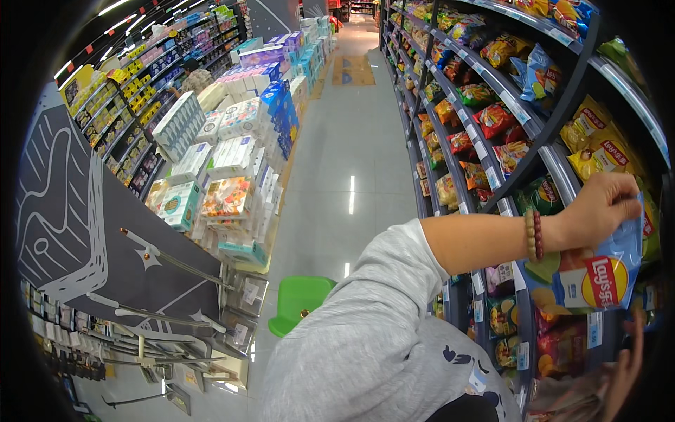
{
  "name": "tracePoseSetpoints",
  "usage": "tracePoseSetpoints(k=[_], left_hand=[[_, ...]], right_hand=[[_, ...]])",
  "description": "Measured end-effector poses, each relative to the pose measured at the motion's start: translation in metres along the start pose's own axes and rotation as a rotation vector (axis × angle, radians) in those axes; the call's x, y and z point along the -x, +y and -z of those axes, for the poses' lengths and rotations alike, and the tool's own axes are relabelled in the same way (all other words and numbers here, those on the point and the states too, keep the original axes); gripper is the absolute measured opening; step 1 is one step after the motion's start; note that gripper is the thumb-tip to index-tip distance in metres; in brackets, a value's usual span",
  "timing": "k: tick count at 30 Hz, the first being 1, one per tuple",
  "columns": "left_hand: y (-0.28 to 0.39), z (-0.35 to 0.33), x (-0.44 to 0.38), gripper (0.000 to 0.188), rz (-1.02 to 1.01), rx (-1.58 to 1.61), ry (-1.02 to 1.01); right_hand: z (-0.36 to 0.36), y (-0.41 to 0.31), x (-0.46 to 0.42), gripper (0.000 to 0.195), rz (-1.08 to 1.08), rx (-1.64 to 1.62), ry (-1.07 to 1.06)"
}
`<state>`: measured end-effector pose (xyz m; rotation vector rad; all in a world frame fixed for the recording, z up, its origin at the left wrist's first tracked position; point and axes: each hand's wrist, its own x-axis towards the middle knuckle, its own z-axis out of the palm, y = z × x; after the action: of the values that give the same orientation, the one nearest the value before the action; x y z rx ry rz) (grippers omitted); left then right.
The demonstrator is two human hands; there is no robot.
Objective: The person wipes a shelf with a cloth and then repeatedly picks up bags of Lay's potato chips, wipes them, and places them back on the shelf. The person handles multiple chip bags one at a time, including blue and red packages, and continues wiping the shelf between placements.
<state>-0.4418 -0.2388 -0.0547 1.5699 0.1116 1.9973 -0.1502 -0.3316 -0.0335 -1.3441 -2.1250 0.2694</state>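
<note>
My left hand, with two bead bracelets at its wrist, grips the top of a light blue Lay's potato chip bag. The bag hangs in front of the snack shelf at the right, its printed front towards me. Below it, near the right rim of the picture, my right hand is blurred and partly dark. Its fingers are spread, with nothing visible between them. Yellow Lay's bags stand on the shelf just behind my left hand.
Snack shelves with price tags line the right side. A green plastic stool stands on the tiled floor behind my arm. Stacked tissue packs and a grey panel with metal display hooks are at left. Another person is farther back.
</note>
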Motion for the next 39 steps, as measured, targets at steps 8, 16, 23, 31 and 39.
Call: tracePoseSetpoints(k=[8,16,23,31,39], left_hand=[[-0.011,-0.011,0.04,0.012,0.119,0.087,0.014],[-0.015,-0.005,0.057,0.012,0.216,0.33,0.011],[-0.033,0.002,0.072,0.014,0.287,0.318,-0.024],[-0.034,0.012,0.08,0.016,0.296,0.222,-0.078],[-0.053,0.017,0.086,0.016,0.305,0.228,-0.112]], right_hand=[[-0.072,0.058,0.008,0.046,-0.063,-0.268,0.175],[-0.075,0.11,0.007,0.055,-0.123,-0.694,0.15],[-0.09,0.061,0.015,0.021,-0.242,-0.567,0.257],[-0.093,0.053,0.01,0.007,-0.167,-0.538,0.19],[-0.109,0.027,0.01,0.004,-0.324,-0.582,0.122]])
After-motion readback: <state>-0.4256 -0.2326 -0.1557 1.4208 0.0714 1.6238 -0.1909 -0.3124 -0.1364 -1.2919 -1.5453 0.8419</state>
